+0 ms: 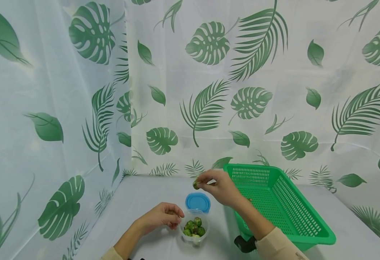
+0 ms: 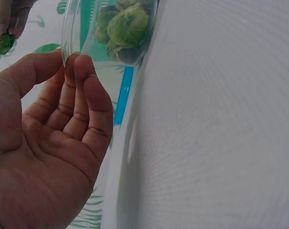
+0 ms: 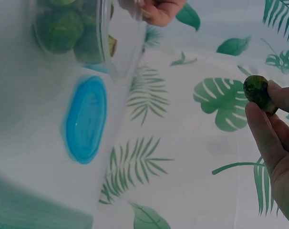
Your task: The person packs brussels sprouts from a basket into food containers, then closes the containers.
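Note:
My right hand [image 1: 218, 186] pinches a small Brussels sprout [image 3: 258, 93] between thumb and fingertips, raised above the table beyond the blue lid. My left hand [image 2: 58, 119] is at the left side of a clear plastic container [image 1: 194, 241], thumb and fingertips pinching its rim. Several green Brussels sprouts [image 1: 194, 226] lie inside that container. Just behind it, a blue lid [image 1: 198, 202] rests flat on the white table.
A large green plastic basket [image 1: 302, 202] stands on the right, under and beside my right forearm. A black curved object [image 1: 244, 244] sits by its near left corner. Leaf-printed white sheets [image 1: 209, 108] hang behind and to the left of the table [image 1: 164, 184].

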`<action>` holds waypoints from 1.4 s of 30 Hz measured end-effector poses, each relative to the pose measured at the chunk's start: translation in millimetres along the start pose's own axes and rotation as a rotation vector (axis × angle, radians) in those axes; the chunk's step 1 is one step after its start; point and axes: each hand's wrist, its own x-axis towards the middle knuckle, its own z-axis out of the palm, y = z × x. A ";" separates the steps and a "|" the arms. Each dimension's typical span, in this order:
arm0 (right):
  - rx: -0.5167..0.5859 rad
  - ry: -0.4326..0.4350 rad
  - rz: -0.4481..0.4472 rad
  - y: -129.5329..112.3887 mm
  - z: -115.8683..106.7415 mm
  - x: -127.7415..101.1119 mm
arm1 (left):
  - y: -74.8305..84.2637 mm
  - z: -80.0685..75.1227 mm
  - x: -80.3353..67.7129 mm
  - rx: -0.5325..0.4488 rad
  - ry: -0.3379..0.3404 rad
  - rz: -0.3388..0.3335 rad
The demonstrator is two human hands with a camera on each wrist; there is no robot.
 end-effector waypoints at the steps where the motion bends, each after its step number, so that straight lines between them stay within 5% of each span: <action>1: -0.001 -0.004 0.001 0.3 0.6 -0.2 | 0.2 0.0 -0.2 0.000 0.000 0.000; 24: -0.108 -0.239 0.008 5.1 11.3 -6.3 | 3.9 1.2 -1.8 -0.001 0.005 -0.001; 42: -0.094 -0.397 0.061 2.1 21.7 -9.2 | 1.4 0.5 -1.8 -0.016 -0.003 0.012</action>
